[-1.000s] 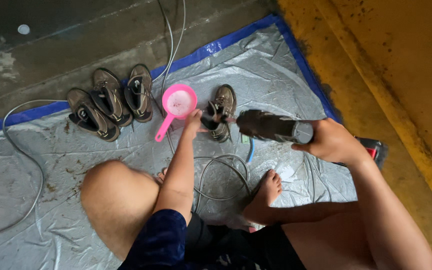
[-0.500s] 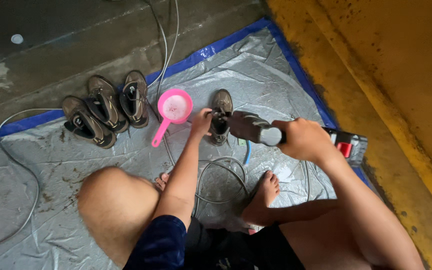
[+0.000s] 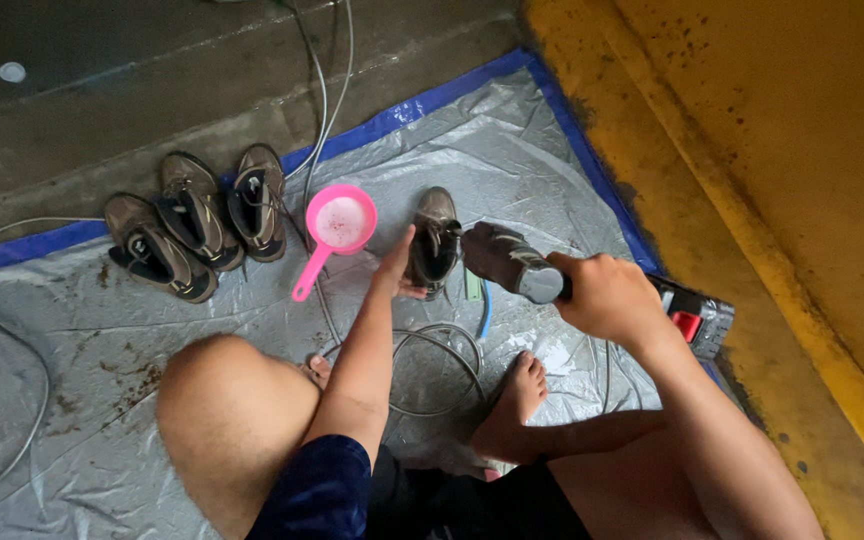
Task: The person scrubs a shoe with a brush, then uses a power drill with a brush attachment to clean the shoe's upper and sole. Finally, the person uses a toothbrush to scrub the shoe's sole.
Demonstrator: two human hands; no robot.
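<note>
Head view: pink scoop (image 3: 335, 228) beside shoe (image 3: 434, 243)

A muddy brown shoe (image 3: 434, 243) stands upright on the silver tarp, a dark power drill (image 3: 512, 262) tipped against its laces.

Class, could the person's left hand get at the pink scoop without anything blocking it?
Probably yes. The left hand rests on the brown shoe, and the pink scoop lies just beside it on the grey tarp, with only a thin cable between them.
</note>
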